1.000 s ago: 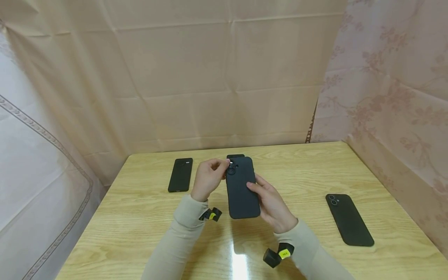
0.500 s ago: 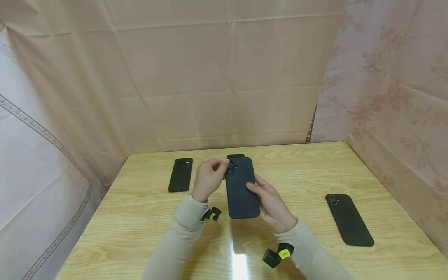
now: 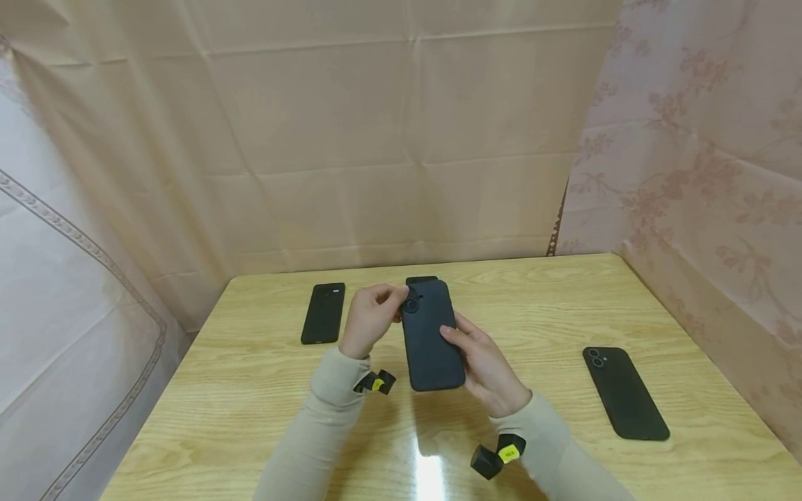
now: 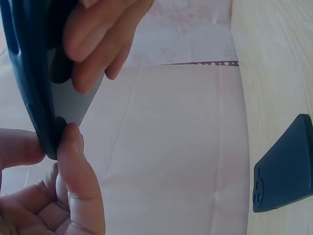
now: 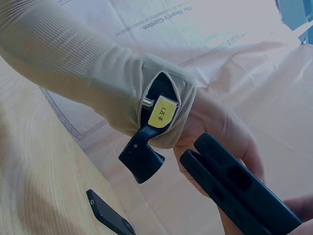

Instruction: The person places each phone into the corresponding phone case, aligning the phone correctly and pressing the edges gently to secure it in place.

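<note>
A black phone case is held up above the table, its back with the camera cutout facing the head camera. My left hand pinches its upper left corner between thumb and finger; the left wrist view shows that pinch on the case edge. Along the right side my right hand grips it, thumb on the back and fingers behind. Seen from below in the right wrist view, the case's bottom edge lies beside a second dark slab, a narrow gap between them. Whether that slab is a phone I cannot tell.
Black phone-shaped pieces lie on the wooden table: one at the back left, one at the right. Another is mostly hidden behind the held case. A cloth curtain hangs behind the table.
My left hand and the top of the case have shifted slightly left. A bright spot by the camera cutout, visible a second ago, no longer shows. The right hand keeps its grip.
</note>
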Demonstrator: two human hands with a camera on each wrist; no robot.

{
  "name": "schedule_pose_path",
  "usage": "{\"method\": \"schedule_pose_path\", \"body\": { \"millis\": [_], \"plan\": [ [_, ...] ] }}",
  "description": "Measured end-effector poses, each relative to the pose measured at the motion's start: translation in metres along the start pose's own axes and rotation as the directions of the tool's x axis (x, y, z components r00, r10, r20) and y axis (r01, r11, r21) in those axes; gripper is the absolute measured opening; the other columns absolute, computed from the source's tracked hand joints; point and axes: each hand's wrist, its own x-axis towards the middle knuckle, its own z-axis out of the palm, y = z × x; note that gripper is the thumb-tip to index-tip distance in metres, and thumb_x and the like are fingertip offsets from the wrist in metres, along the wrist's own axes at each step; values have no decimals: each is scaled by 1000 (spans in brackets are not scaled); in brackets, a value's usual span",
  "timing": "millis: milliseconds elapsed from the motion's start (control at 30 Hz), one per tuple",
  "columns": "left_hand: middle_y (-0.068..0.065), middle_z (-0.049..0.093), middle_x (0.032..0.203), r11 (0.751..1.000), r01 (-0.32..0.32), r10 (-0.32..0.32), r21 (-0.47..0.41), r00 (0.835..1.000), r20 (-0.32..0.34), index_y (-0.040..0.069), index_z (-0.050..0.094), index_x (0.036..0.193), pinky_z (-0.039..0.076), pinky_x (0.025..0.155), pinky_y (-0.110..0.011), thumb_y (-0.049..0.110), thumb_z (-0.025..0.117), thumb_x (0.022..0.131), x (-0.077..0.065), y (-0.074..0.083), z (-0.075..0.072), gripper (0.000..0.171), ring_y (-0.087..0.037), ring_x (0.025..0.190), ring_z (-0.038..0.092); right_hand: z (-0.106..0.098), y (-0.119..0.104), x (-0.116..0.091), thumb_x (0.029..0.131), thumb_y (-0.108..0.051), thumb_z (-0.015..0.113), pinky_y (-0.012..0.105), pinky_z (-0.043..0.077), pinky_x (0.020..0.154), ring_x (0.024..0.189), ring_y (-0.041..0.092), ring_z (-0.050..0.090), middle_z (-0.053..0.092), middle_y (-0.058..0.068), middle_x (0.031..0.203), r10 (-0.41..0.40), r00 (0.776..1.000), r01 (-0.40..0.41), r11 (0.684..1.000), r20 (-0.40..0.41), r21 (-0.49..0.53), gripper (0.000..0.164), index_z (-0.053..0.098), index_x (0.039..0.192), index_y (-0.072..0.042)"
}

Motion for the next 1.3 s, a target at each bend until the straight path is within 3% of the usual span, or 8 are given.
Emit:
{"method": "schedule_pose_path", "body": {
  "millis": [733, 967, 1300],
  "plan": [
    [-13, 73, 91, 999, -18, 20, -35, 999, 50, 5, 74, 110, 59, 74, -36, 31, 64, 96, -3, -1, 2, 31, -13, 71, 66, -1, -1, -1, 105, -13, 43, 29, 54, 93, 118, 10, 59, 36, 8, 152, -31, 999, 31, 1000, 12, -2, 54, 26, 156, -19],
    [-16, 72, 103, 992, 4, 9, -124, 995, 102, 3, 69, 119, 59, 81, -39, 26, 63, 97, -7, -2, 6, 33, -13, 77, 67, -5, -7, -2, 105, -14, 43, 29, 53, 96, 124, 9, 57, 33, 7, 157, -48, 999, 48, 999, -6, -8, 55, 23, 156, -22],
    [-11, 68, 92, 989, 49, -18, -140, 977, 212, 2, 69, 111, 59, 78, -36, 24, 64, 96, -28, -3, 18, 27, -15, 79, 64, -12, -22, -4, 106, -14, 41, 26, 51, 99, 127, 6, 52, 31, 5, 156, -123, 989, 124, 992, -80, 8, 55, 21, 157, -21]
  ]
}}
